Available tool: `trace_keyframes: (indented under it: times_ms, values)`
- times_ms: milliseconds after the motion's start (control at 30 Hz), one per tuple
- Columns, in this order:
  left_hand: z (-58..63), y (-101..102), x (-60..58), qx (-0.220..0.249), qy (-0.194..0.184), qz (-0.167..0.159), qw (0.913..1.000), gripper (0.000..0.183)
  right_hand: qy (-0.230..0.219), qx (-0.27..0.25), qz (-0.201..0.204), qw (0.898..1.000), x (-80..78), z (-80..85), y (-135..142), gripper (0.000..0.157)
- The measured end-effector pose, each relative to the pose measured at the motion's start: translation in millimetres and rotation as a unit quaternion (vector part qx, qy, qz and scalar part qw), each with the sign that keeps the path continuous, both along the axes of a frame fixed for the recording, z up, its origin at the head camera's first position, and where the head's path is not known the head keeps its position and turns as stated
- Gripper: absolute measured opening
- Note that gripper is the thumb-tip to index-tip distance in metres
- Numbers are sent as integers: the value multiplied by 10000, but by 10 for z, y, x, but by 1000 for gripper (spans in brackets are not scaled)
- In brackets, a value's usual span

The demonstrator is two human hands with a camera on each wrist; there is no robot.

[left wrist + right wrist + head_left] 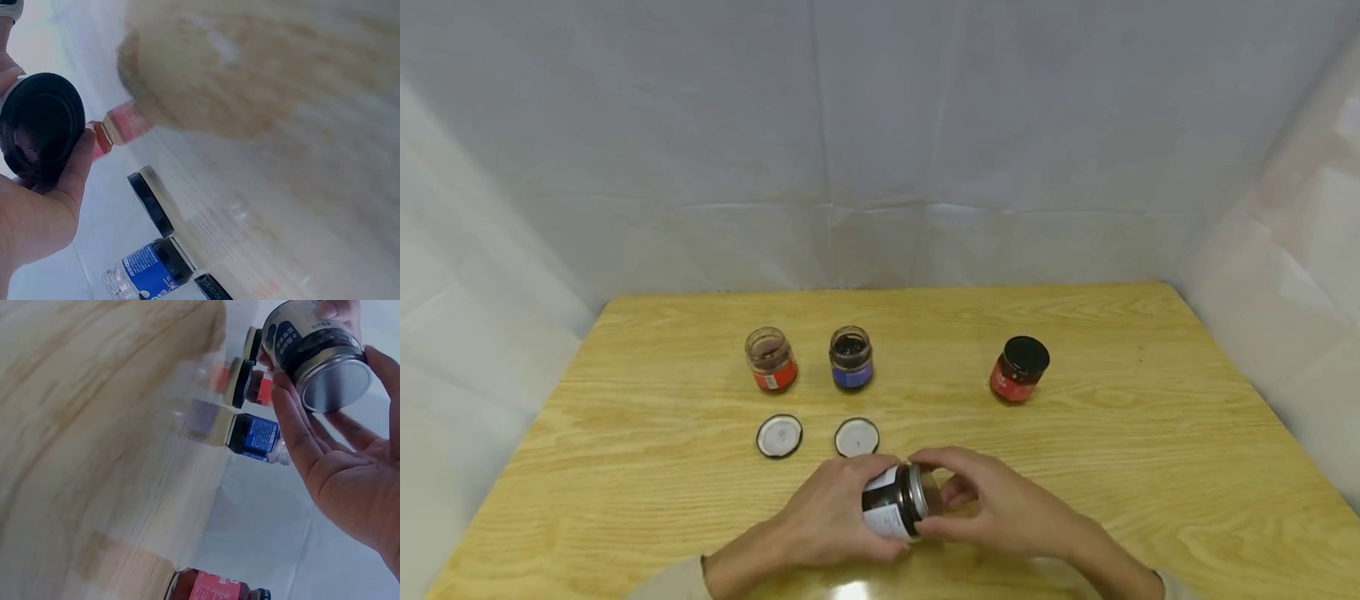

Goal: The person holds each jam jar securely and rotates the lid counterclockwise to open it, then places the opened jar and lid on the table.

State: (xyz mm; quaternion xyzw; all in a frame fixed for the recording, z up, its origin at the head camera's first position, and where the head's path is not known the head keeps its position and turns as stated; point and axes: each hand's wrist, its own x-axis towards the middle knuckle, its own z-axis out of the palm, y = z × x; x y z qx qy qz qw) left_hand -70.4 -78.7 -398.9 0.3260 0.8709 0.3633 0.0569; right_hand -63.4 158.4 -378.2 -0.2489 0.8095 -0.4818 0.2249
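A dark jar [883, 500] with a white label lies tilted on its side between the two hands, its silver lid [337, 384] facing right. My left hand [835, 512] grips the jar's body. In the left wrist view, the jar's dark round base [42, 125] shows above the left palm. Around the lid's rim curl the fingers and thumb of my right hand [1007, 504], and the lid sits on the jar's mouth. Just beyond the left hand, two lids [779, 436] rest on the table with their pale insides up.
Behind those lids stand two uncovered glass jars, one with a red label [775, 377] and one with a blue label [852, 375]. Further right is a jar with a black lid and red label [1015, 383]. White sheeting [880, 242] surrounds the wooden table [1150, 450].
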Motion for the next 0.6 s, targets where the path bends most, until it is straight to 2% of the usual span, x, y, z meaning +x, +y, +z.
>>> trace_keyframes:
  times_ms: [167, 267, 400, 500, 600]
  values:
    - [-8, -6, -2, -55, 9, -38, 10000, 51, 811, -295, 507, 9950, -19, -16, 36, 58]
    - [-7, -15, -4, -39, -41, -43, 10000, 52, 1363, -202, 673, 9882, -28, -14, 42, 57]
    - [-1, -27, -8, 5, -89, -46, 9999, 53, 1756, 66, 733, 9817, -30, -12, 41, 58]
    - [2, -30, -8, -7, -70, -49, 10000, 53, 1502, 233, 598, 9866, -18, -2, 34, 68]
    - [6, -32, -7, -45, -27, -37, 10000, 53, 932, 476, 219, 9943, 2, 18, 20, 75]
